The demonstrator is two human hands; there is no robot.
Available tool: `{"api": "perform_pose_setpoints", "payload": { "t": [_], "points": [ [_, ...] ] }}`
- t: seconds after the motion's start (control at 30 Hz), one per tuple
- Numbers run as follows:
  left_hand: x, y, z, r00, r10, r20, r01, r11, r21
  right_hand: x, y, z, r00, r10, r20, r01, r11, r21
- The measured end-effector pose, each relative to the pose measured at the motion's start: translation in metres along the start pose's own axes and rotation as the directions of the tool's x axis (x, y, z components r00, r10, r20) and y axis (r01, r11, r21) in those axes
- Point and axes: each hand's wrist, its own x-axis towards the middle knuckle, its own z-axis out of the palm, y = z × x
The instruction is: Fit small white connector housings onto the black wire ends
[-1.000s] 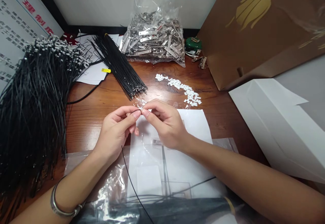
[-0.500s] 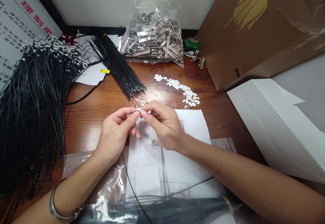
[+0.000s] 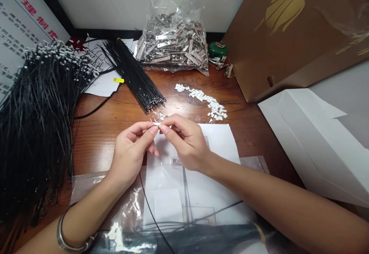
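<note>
My left hand [image 3: 131, 146] pinches a thin black wire [image 3: 150, 210] near its end, between thumb and forefinger. The wire hangs below that hand and runs down to the bottom edge. Thumb and forefinger of my right hand [image 3: 188, 142] are pressed together at the wire's tip, almost touching the left fingertips. Whatever small piece the right fingers hold is hidden. Beyond the hands, small white plastic connectors [image 3: 212, 106] lie scattered in a curved band. A tied bundle of black wires [image 3: 135, 77] rests to their left, bare metal ends toward me.
At the left hangs a thick mass of black wires [image 3: 40, 131] with white connectors on their ends. A clear bag of metal strips [image 3: 173, 42] stands at the back beside a green tape measure [image 3: 217, 50]. A brown box [image 3: 259, 42] stands right. Paper [image 3: 221, 142] and plastic film lie below my hands.
</note>
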Motion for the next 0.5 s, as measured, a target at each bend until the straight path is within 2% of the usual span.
{"api": "perform_pose_setpoints", "payload": {
  "t": [0.5],
  "points": [
    [0.0012,-0.0022,-0.0018,1.000,-0.010,-0.007,0.011,0.998,0.060,0.0011,-0.0002,-0.0010,0.998,0.018,0.053,-0.017,1.000,-0.018]
  ]
}}
